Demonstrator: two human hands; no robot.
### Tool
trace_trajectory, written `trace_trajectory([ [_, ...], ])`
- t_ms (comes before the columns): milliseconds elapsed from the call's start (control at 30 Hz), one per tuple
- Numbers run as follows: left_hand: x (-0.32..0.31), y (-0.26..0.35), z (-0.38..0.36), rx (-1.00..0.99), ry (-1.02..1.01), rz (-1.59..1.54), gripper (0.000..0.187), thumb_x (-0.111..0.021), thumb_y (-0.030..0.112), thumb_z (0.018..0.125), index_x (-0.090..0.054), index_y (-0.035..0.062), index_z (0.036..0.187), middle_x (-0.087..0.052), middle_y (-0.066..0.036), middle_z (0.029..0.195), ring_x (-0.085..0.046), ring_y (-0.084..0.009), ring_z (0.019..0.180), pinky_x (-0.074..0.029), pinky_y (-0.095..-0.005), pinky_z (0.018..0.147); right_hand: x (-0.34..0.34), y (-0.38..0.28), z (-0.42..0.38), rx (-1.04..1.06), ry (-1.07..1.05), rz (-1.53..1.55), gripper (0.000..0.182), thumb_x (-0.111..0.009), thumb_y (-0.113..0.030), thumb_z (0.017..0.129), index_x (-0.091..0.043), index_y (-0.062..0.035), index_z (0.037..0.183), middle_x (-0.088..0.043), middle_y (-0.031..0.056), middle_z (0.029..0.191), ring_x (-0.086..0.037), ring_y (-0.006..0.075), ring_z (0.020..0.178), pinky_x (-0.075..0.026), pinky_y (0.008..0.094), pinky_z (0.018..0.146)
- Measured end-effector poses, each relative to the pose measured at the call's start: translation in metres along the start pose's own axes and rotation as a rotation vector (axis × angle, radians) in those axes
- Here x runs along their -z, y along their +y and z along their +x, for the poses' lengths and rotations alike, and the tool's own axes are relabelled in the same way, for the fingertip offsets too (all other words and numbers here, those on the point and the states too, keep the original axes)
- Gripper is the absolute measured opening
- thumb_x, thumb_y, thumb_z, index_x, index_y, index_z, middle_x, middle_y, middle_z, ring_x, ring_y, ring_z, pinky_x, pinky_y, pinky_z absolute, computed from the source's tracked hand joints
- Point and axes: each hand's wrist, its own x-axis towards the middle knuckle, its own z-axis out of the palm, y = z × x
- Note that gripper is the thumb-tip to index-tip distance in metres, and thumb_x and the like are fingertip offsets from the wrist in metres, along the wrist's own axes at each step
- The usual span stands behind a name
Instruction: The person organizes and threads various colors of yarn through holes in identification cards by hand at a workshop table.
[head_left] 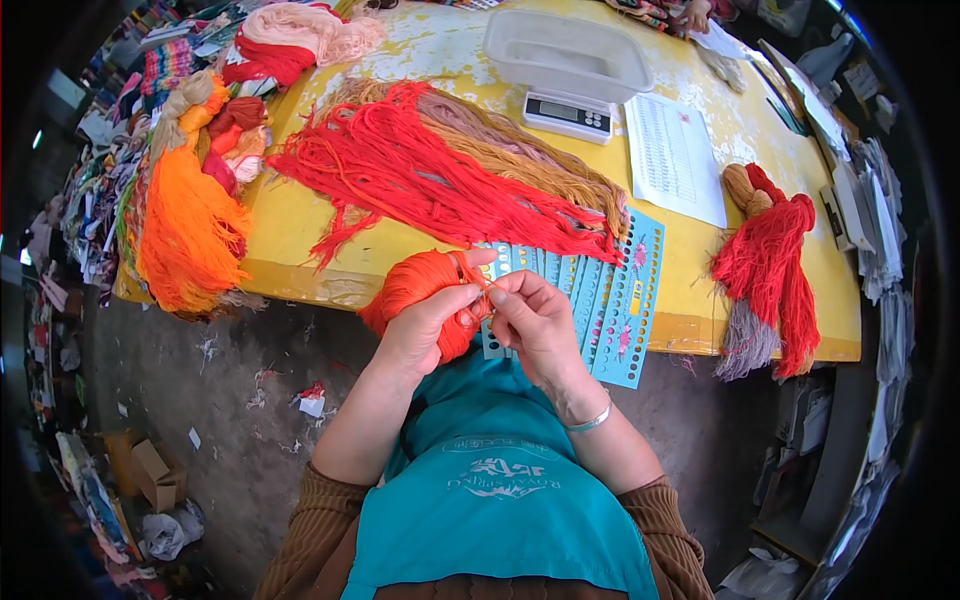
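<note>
My left hand [432, 322] is closed around a thick skein of orange-red yarn [405, 285] at the table's front edge. Beside it, my right hand [537, 325] pinches a strand of that yarn between thumb and fingertips, close to the left thumb. Just beyond both hands lie light-blue cards with punched holes [632, 325], overhanging the edge. Long red thread [440, 165] is spread over tan and brown thread [560, 170], its right end resting against the cards.
A digital scale [567, 115] with a clear plastic tub [568, 55] stands at the back. Right of it are a printed sheet [675, 160] and red skeins [768, 245]. Orange skeins [185, 215] hang over the left edge. Another person's hand [694, 14] shows at the far side.
</note>
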Motion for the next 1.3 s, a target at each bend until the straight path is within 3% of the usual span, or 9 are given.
trace_trajectory([
  [200, -0.004, 0.002, -0.001, -0.018, 0.015, -0.005, 0.04, -0.052, 0.003, 0.086, -0.054, -0.006, 0.125, -0.058, -0.004, 0.088, -0.055, -0.0101, 0.079, -0.046, -0.0235, 0.073, 0.003, 0.0, 0.003, -0.029, 0.011, 0.065, 0.007, -0.059, -0.011, 0.094, -0.059, -0.0037, 0.096, -0.063, 0.0019, 0.075, -0.047, 0.0056, 0.05, -0.03, 0.0183, 0.043],
  [267, -0.002, 0.001, 0.0, -0.031, 0.025, -0.008, 0.041, -0.051, 0.003, 0.085, -0.053, -0.0069, 0.125, -0.058, -0.005, 0.087, -0.056, -0.0114, 0.082, -0.046, -0.0248, 0.075, 0.0, -0.005, 0.003, -0.077, -0.017, 0.165, 0.007, -0.057, -0.01, 0.094, -0.058, -0.0029, 0.093, -0.067, 0.0088, 0.079, -0.043, 0.0067, 0.045, -0.028, 0.0189, 0.041],
  [367, 0.003, -0.001, 0.002, -0.036, 0.029, -0.035, 0.044, -0.053, 0.004, 0.081, -0.053, -0.0098, 0.123, -0.057, -0.006, 0.086, -0.055, -0.0133, 0.079, -0.046, -0.0277, 0.077, 0.002, -0.003, 0.004, -0.088, -0.047, 0.169, 0.006, -0.057, -0.009, 0.094, -0.058, -0.0029, 0.092, -0.068, 0.0108, 0.08, -0.043, 0.0067, 0.044, -0.028, 0.0192, 0.04],
  [533, 0.004, 0.0, 0.001, -0.011, -0.024, -0.021, 0.04, -0.054, 0.006, 0.089, -0.053, -0.006, 0.126, -0.056, -0.003, 0.083, -0.051, -0.0085, 0.072, -0.044, -0.023, 0.072, -0.002, -0.006, 0.002, -0.081, -0.042, 0.141, 0.007, -0.056, -0.009, 0.094, -0.058, -0.0023, 0.092, -0.068, 0.0107, 0.079, -0.043, 0.0064, 0.044, -0.03, 0.0189, 0.041],
  [733, 0.004, -0.002, 0.001, -0.014, -0.01, 0.011, 0.042, -0.058, 0.005, 0.09, -0.05, -0.0048, 0.13, -0.055, 0.0, 0.082, -0.05, -0.0056, 0.072, -0.043, -0.0206, 0.068, 0.0, -0.002, 0.002, -0.061, -0.05, 0.081, 0.01, -0.055, -0.009, 0.096, -0.06, -0.0005, 0.093, -0.069, 0.0111, 0.081, -0.046, 0.0068, 0.047, -0.03, 0.0196, 0.042],
  [1300, 0.001, -0.002, 0.001, -0.032, -0.011, 0.031, 0.043, -0.055, 0.006, 0.091, -0.049, -0.0059, 0.131, -0.055, -0.001, 0.08, -0.049, -0.0076, 0.071, -0.042, -0.0218, 0.069, -0.002, -0.002, 0.002, -0.042, 0.005, 0.09, 0.01, -0.055, -0.012, 0.096, -0.057, -0.0027, 0.094, -0.063, 0.0065, 0.073, -0.043, 0.0067, 0.045, -0.029, 0.0189, 0.041],
])
